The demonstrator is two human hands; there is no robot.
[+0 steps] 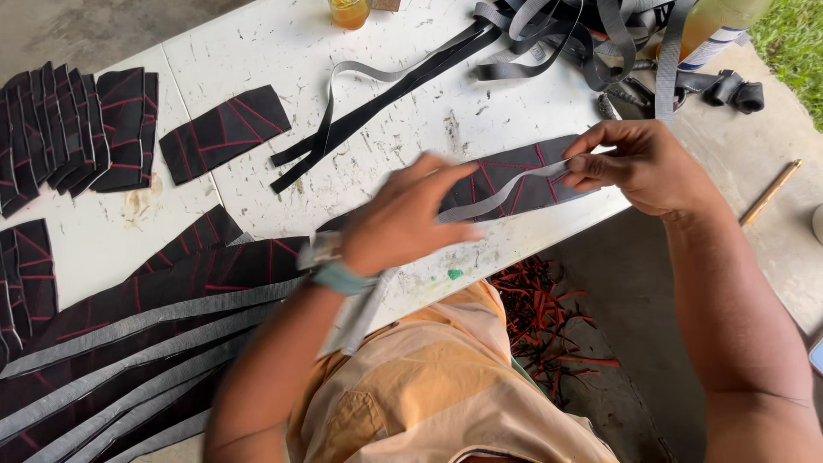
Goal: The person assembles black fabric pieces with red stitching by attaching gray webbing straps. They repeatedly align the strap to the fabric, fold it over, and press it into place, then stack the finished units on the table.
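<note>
My right hand (639,163) pinches one end of a grey strap (506,193) at the right edge of the white table (283,43). The strap runs left across a black fabric piece with red stitching (531,176) lying on the table. My left hand (407,219), blurred by motion, sits over the strap's other end and the left part of that piece, fingers curled on it. A teal band is on the left wrist.
Stacked black stitched pieces (73,129) lie at the far left, one single piece (225,131) beside them. Long black pieces edged in grey (129,343) fan out at bottom left. Loose grey and black straps (549,34) pile at the top. Red scraps (544,313) litter the floor.
</note>
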